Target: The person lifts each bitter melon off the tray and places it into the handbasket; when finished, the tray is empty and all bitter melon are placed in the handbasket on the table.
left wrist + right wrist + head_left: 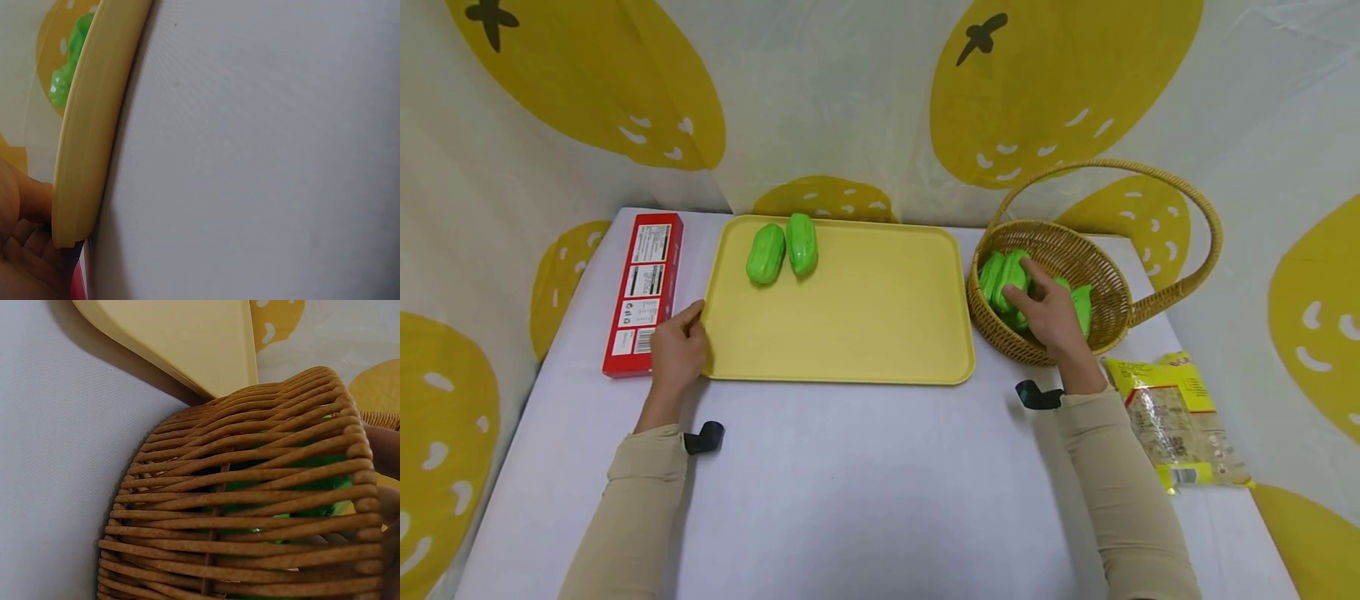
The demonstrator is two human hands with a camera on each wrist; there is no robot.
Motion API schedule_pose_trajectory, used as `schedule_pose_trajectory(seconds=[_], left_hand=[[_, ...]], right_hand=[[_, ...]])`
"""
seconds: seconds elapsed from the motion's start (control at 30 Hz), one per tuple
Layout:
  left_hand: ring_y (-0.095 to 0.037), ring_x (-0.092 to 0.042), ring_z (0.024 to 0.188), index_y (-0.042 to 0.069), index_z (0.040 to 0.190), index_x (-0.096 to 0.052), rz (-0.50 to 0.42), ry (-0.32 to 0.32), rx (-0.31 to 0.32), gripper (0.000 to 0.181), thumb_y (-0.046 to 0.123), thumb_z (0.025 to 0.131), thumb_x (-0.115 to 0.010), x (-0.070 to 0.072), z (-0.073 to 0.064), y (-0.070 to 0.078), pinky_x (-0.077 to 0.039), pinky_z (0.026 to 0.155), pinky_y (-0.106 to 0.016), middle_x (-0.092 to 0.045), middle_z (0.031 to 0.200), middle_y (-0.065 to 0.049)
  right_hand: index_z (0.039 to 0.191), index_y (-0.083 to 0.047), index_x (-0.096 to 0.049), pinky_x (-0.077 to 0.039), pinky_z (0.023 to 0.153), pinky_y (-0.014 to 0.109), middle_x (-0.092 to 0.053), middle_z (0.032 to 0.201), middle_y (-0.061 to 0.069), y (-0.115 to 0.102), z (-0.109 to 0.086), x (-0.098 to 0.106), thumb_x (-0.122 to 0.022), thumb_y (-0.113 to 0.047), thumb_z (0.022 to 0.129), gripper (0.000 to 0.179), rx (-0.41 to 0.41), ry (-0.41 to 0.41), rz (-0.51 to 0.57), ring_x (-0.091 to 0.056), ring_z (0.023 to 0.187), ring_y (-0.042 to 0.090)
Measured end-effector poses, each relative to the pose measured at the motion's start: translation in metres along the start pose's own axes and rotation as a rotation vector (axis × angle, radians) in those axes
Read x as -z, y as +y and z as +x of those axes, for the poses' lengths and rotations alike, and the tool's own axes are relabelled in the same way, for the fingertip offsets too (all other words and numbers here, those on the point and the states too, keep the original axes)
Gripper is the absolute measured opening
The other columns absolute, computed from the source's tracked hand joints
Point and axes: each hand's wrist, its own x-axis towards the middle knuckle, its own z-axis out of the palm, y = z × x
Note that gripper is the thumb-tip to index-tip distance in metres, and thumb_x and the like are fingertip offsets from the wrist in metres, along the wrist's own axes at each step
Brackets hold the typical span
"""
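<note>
My left hand [678, 350] grips the left edge of a yellow tray [865, 333]. In the left wrist view the thumb is at the tray's rim [84, 181], with curled fingers beside and below it. Two glossy green ridged fruits, one [766, 254] left of the other [802, 244], lie at the tray's back left. My right hand [1051, 315] reaches into a wicker basket [1101, 271], thumb and fingers curled about a green ridged fruit [1013, 279]. More green fruits [1081, 307] lie in the basket, partly hidden by the hand. The basket's wall hides most of this hand in the right wrist view.
A red box [643, 292] lies left of the tray, close beside my left hand. Right of my right forearm lies a yellow and clear plastic packet [1176, 421]. The basket's tall handle [1206, 217] arches over its back and right. A fruit-patterned curtain [850, 100] hangs behind the white table [865, 475].
</note>
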Motion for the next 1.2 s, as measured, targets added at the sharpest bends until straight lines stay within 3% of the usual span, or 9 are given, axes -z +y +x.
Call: schedule_pose_trajectory(seconds=[0.4, 0.73, 0.8, 0.93, 1.03, 1.17, 1.2], left_hand=[[-0.033, -0.057, 0.114, 0.007, 0.146, -0.054, -0.001, -0.018, 0.022, 0.044, 0.008, 0.105, -0.041, 0.002, -0.001, 0.000, -0.040, 0.077, -0.019, -0.056, 0.148, -0.017], [-0.033, -0.057, 0.113, 0.007, 0.147, -0.053, -0.002, -0.023, 0.019, 0.044, 0.009, 0.105, -0.040, 0.003, -0.002, 0.001, -0.039, 0.075, -0.019, -0.056, 0.149, -0.018], [-0.033, -0.057, 0.113, 0.007, 0.147, -0.053, -0.002, -0.023, 0.020, 0.044, 0.009, 0.105, -0.040, 0.003, -0.002, 0.001, -0.039, 0.076, -0.019, -0.055, 0.149, -0.018], [-0.033, -0.057, 0.114, 0.008, 0.147, -0.053, 0.000, -0.024, 0.023, 0.044, 0.008, 0.105, -0.041, 0.003, -0.002, 0.001, -0.039, 0.077, -0.020, -0.056, 0.149, -0.017], [-0.033, -0.057, 0.116, 0.008, 0.147, -0.053, 0.003, -0.027, 0.030, 0.044, 0.009, 0.105, -0.041, 0.003, -0.002, 0.001, -0.040, 0.077, -0.020, -0.055, 0.149, -0.017], [-0.034, -0.057, 0.116, 0.008, 0.147, -0.053, 0.006, -0.025, 0.026, 0.044, 0.009, 0.105, -0.041, 0.002, -0.001, 0.001, -0.039, 0.077, -0.019, -0.055, 0.149, -0.018], [-0.034, -0.057, 0.116, 0.008, 0.147, -0.053, 0.004, -0.024, 0.027, 0.044, 0.009, 0.105, -0.041, 0.002, -0.001, 0.001, -0.039, 0.077, -0.019, -0.055, 0.149, -0.018]], right_hand=[[0.164, -0.027, -0.017, -0.021, 0.125, 0.055, -0.014, 0.172, 0.005, -0.002, -0.010, 0.006, -0.056, -0.047, 0.102, 0.076, -0.053, 0.028, 0.023, -0.015, 0.158, 0.036], [0.162, -0.024, -0.026, -0.025, 0.124, 0.052, -0.022, 0.170, 0.003, -0.019, -0.028, 0.008, -0.057, -0.037, 0.104, 0.067, 0.083, 0.105, 0.056, -0.022, 0.156, 0.032], [0.161, -0.023, -0.029, -0.032, 0.121, 0.047, -0.025, 0.169, 0.003, -0.025, -0.033, 0.005, -0.058, -0.037, 0.103, 0.066, 0.113, 0.120, 0.047, -0.030, 0.153, 0.033], [0.160, -0.019, -0.032, -0.044, 0.110, 0.024, -0.029, 0.168, 0.003, -0.035, -0.038, -0.004, -0.059, -0.031, 0.103, 0.064, 0.196, 0.135, 0.062, -0.042, 0.146, 0.033], [0.160, -0.016, -0.032, -0.042, 0.114, 0.029, -0.028, 0.168, 0.004, -0.042, -0.040, -0.010, -0.060, -0.025, 0.103, 0.064, 0.261, 0.123, 0.097, -0.037, 0.150, 0.031], [0.159, -0.014, -0.033, -0.035, 0.119, 0.049, -0.027, 0.168, 0.006, -0.051, -0.040, -0.018, -0.060, -0.022, 0.103, 0.063, 0.305, 0.087, 0.134, -0.031, 0.153, 0.027], [0.159, -0.013, -0.033, -0.034, 0.119, 0.048, -0.027, 0.168, 0.006, -0.053, -0.040, -0.021, -0.060, -0.021, 0.103, 0.063, 0.311, 0.078, 0.143, -0.031, 0.153, 0.025]])
